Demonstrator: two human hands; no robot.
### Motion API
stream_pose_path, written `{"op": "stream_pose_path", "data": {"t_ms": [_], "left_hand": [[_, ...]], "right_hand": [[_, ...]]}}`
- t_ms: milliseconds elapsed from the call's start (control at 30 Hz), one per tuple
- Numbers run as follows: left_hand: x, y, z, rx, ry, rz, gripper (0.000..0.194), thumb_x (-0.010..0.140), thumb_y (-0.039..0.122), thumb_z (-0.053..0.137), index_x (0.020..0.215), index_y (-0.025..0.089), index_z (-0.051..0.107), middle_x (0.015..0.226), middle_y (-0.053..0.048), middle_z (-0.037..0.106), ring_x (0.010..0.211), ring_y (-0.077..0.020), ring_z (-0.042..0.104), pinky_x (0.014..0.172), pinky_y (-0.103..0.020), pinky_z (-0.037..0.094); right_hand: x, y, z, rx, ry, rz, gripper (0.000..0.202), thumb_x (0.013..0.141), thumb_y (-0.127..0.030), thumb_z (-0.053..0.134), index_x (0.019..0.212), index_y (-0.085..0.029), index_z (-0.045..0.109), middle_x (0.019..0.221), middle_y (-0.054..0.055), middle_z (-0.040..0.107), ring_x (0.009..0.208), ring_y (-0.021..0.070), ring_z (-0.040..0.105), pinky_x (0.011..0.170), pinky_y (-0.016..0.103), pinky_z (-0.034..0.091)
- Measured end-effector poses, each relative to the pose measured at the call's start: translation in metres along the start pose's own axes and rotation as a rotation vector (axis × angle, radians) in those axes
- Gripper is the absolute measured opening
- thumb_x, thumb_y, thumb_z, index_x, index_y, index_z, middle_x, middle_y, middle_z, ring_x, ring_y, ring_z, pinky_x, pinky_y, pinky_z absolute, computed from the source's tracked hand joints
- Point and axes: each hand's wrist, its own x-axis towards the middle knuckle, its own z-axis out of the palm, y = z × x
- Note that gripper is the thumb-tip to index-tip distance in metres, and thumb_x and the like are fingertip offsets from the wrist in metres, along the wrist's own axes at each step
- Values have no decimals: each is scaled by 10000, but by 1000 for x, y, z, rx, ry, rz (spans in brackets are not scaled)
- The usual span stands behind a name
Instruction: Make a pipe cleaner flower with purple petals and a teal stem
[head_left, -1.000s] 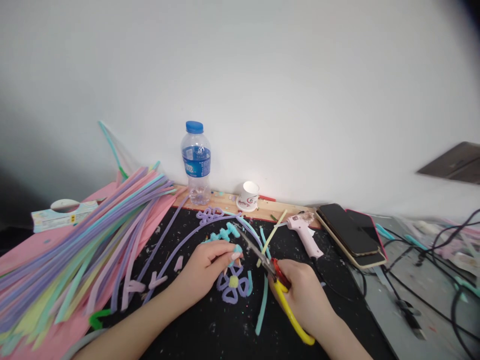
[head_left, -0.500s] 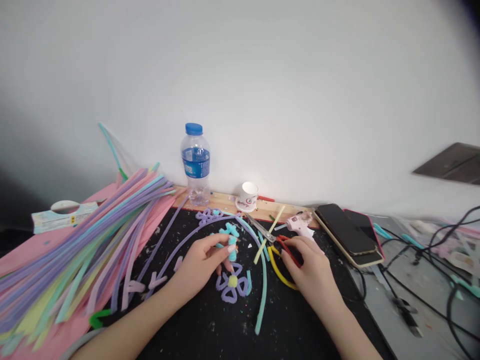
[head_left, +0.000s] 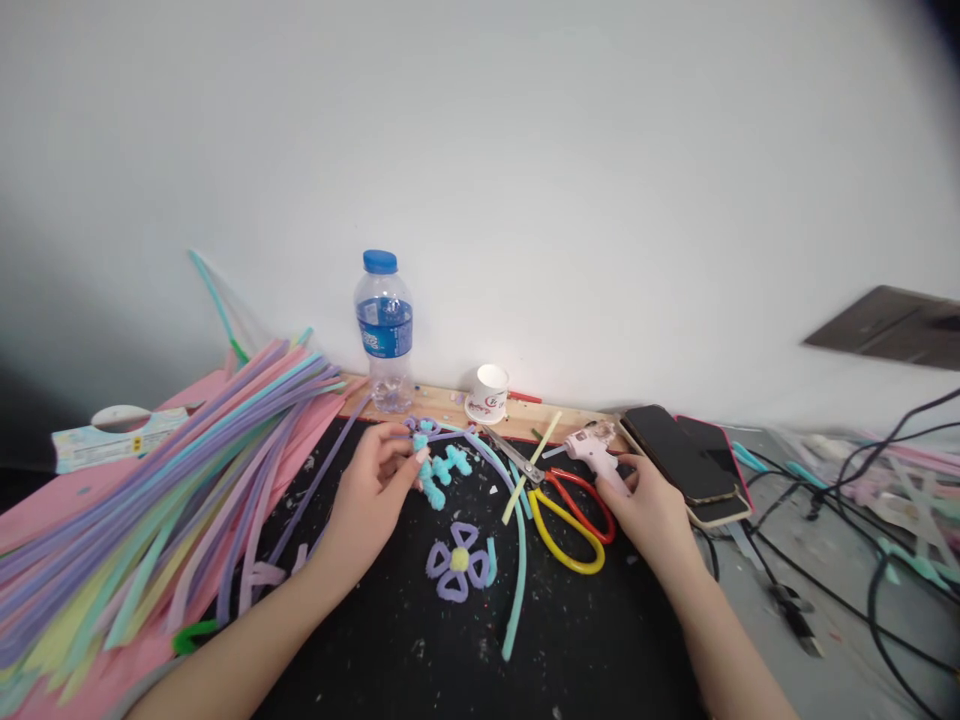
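First: State of the left hand?

Second: The left hand (head_left: 377, 490) pinches a turquoise, fuzzy, kinked chenille piece (head_left: 436, 492) between thumb and fingers, raised above the black speckled work mat (head_left: 390, 640).

First: And the right?

Second: The right hand (head_left: 649, 505) is at the handle of a pale pink plastic glue gun (head_left: 595, 450), thumb and fingers about it. Whether the grip is firm cannot be told; the gun lies at the mat's far right, beside the stacked dark-screened phones (head_left: 675, 455).

First: Which step is in hand?

Second: In this observer's judgement, taking up the gun while the turquoise piece is kept ready. The steel scissors with one red and one yellow handle (head_left: 532, 473) lie unheld, just left of the right hand.

First: What would lifting call for?

Second: A full grip round the handle, with the nozzle kept off the left fingers and clear of the scissors.

First: Anything nearer the person?

Second: A purple chenille flower with a yellow centre (head_left: 459, 559), flat on the mat, touched by neither hand.
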Motion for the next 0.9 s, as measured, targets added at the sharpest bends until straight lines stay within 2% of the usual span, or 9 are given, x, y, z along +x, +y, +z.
{"op": "stream_pose_path", "data": {"t_ms": [133,200,267,333,433,533,633,767,900], "left_hand": [[4,-2,-8,118,81,107,204,825,277,524,989,232,411,849,10,579,633,-144,589,632,-281,474],[7,-1,-14,252,64,165,106,850,255,463,949,221,478,833,2,596,643,-153,587,655,-289,465],[10,-1,-17,377,28,208,149,865,242,412,898,208,553,853,-17,624,663,-166,587,674,-298,461],[13,-2,-18,460,3,248,216,868,248,394,920,202,598,940,-41,639,728,-185,593,700,-309,464],[15,-7,-16,491,-68,253,281,854,284,436,1085,197,568,1073,-70,599,810,-202,594,692,-315,484],[14,-12,-12,469,-163,217,375,814,288,504,1181,209,510,1143,-79,542,846,-206,594,684,-329,504],[11,-12,-9,405,-218,186,411,776,242,545,1186,234,511,1164,-70,520,842,-203,601,718,-355,509],[7,-8,-7,221,-266,114,418,737,200,589,1151,243,551,1140,-68,525,806,-190,609,730,-348,515],[5,-2,-5,10,-286,-42,483,691,176,646,1157,236,540,1152,-67,539,838,-180,611,770,-341,518]], "right_hand": [[0,-6,-6,46,10,-6,479,712,-349,553,1118,-95,584,619,6,597,594,197,600,594,276,422],[-1,-5,-9,77,0,-1,492,709,-351,555,1122,-88,599,608,5,599,598,199,599,600,279,420],[-2,-3,-12,139,-4,16,488,719,-363,555,1121,-91,610,592,4,599,594,202,593,598,286,419],[-4,-2,-14,287,-5,20,480,753,-388,539,1129,-97,606,578,1,592,567,192,574,575,285,419],[-7,-4,-14,659,7,1,491,801,-427,526,1173,-109,567,618,3,594,539,160,546,550,271,437],[-10,-10,-12,1012,6,1,488,783,-418,600,1183,-145,547,728,25,639,598,154,578,602,272,480],[-14,-16,-12,1219,-146,-40,418,769,-392,641,1125,-188,563,829,48,660,687,173,619,654,290,506],[-21,-23,-17,1306,-375,-91,299,750,-355,667,996,-210,576,937,64,616,791,197,614,684,316,515],[-27,-30,-22,1337,-402,-68,272,709,-300,682,935,-213,557,891,31,535,770,176,565,683,314,511]]}}
